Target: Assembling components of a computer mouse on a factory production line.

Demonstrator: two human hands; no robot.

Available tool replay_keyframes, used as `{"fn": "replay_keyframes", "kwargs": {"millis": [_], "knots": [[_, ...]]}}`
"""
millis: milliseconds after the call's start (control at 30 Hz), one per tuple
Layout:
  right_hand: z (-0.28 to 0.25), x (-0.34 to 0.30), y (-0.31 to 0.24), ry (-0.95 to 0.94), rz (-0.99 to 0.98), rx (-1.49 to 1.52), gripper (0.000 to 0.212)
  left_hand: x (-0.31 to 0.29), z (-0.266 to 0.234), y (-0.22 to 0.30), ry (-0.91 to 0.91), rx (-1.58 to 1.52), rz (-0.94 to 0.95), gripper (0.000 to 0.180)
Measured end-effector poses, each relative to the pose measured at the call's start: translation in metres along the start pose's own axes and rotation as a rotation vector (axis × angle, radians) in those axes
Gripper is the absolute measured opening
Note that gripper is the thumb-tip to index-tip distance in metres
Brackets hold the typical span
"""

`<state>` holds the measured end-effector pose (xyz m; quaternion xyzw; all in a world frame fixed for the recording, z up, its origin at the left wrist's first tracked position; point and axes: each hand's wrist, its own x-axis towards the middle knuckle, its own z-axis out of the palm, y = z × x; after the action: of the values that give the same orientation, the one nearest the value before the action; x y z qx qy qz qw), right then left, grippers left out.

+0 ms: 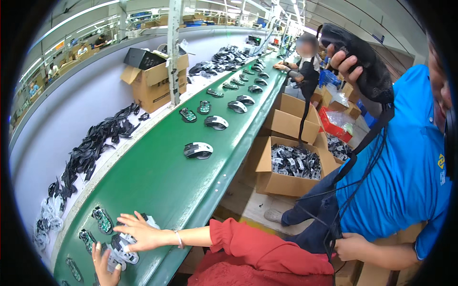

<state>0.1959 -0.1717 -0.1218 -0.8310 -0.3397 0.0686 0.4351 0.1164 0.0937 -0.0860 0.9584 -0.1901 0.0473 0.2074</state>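
At the lower left, both my hands reach over a cluster of white-and-black computer mice on the green conveyor belt. My right hand, at the end of a red sleeve with a bracelet, is open, its fingers spread over the mice. One white-and-grey mouse shows partly behind it. Nearer, my left hand is open, thumb and fingers apart beside a white mouse shell. Whether either hand presses on a mouse is hard to see. Two mouse bases with green circuit boards, one farther and one nearer, lie beside the hands.
Along the green belt lie more mice and open bases. Black parts heap along the left ledge. A person in blue stands close at right, holding a black strapped object. Cartons of parts stand beyond.
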Motion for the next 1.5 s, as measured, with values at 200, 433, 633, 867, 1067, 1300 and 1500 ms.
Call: {"fn": "replay_keyframes", "kwargs": {"millis": [200,433,633,867,1067,1300,1500], "knots": [[-0.056,-0.03,-0.007,0.253,-0.175,0.392,0.05,-0.039,-0.027,0.022,0.268,-0.149,-0.152,0.043],[-0.113,-0.11,-0.011,0.546,-0.033,0.374,0.019,-0.072,0.005,0.072,0.129,-0.367,0.164,0.036],[-0.103,-0.171,-0.005,0.935,0.148,0.483,0.023,-0.03,0.026,0.121,0.002,-0.582,0.301,0.024],[-0.092,-0.215,-0.033,1.073,0.148,0.509,0.016,-0.007,0.043,0.138,-0.018,-0.783,0.255,0.02],[-0.096,-0.227,-0.062,1.226,0.002,0.42,0.019,-0.022,0.057,0.132,-0.078,-1.057,0.029,0.019],[-0.084,-0.206,-0.065,1.058,-0.031,0.496,0.027,-0.035,0.072,0.114,-0.012,-0.997,0.112,0.017],[-0.081,-0.184,-0.053,0.952,-0.065,0.585,0.041,-0.046,0.071,0.111,0.018,-0.923,0.019,0.015]]}}
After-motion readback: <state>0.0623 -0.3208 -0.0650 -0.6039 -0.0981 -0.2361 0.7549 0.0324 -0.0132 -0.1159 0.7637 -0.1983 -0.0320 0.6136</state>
